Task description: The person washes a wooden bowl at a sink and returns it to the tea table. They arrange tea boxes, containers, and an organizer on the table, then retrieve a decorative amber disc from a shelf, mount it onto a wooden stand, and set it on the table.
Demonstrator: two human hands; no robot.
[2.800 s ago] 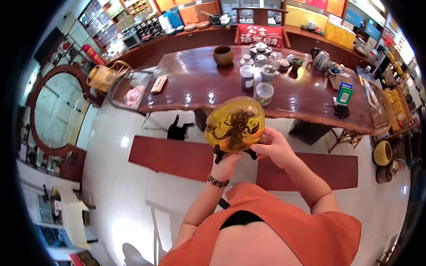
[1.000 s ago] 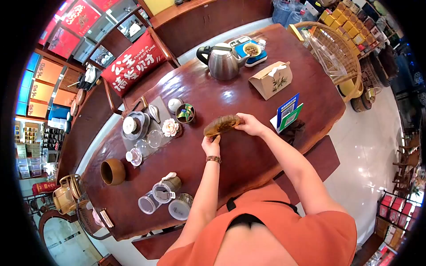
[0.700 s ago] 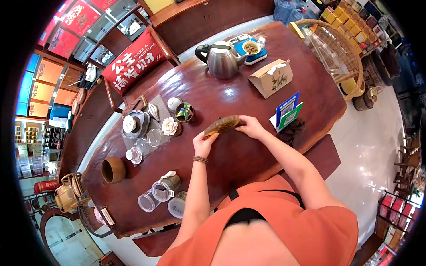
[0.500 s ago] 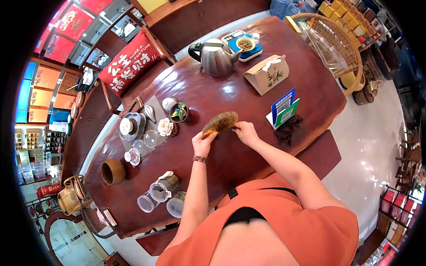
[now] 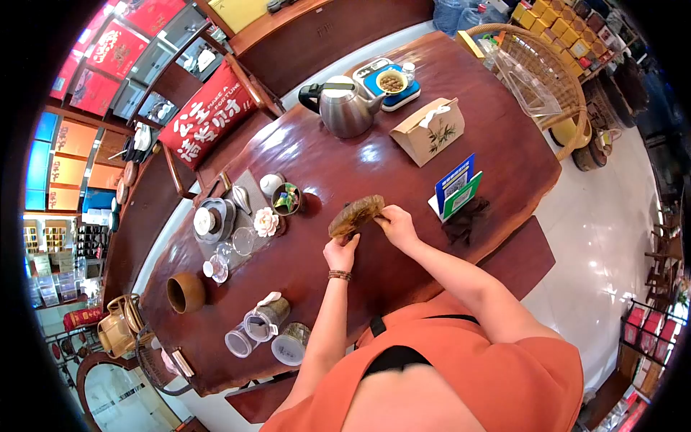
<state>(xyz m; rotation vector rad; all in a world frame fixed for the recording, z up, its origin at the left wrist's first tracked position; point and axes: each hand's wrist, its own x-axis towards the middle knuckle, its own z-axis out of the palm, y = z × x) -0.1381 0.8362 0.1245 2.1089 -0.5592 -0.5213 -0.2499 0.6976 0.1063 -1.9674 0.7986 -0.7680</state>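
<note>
A round brown tea cake [image 5: 355, 216], thick and rough at the rim, is held above the wooden table between my two hands. My left hand [image 5: 341, 252] grips its near lower edge, thumb up, with a beaded bracelet at the wrist. On the right edge, my right hand [image 5: 397, 227] pinches it with the fingers closed. The cake is tilted, and its underside is partly hidden. Left of it are a small cup with colourful wrapped pieces [image 5: 287, 199] and a pink flower ornament [image 5: 265, 222]. A QR-code stand [image 5: 456, 194] is to the right of my right hand.
The table [image 5: 345, 169] carries a steel kettle [image 5: 343, 108], a blue scale [image 5: 402, 96] with a bowl, and a paper box [image 5: 430, 133]. Lidded jars [image 5: 268, 317] and a wooden bowl [image 5: 186, 291] stand at the left. A dark clump [image 5: 466, 222] lies by the QR stand.
Both hands have lowered the tea cake slightly, and its tilt has changed. My left hand has shifted right and down. The view has moved a little.
</note>
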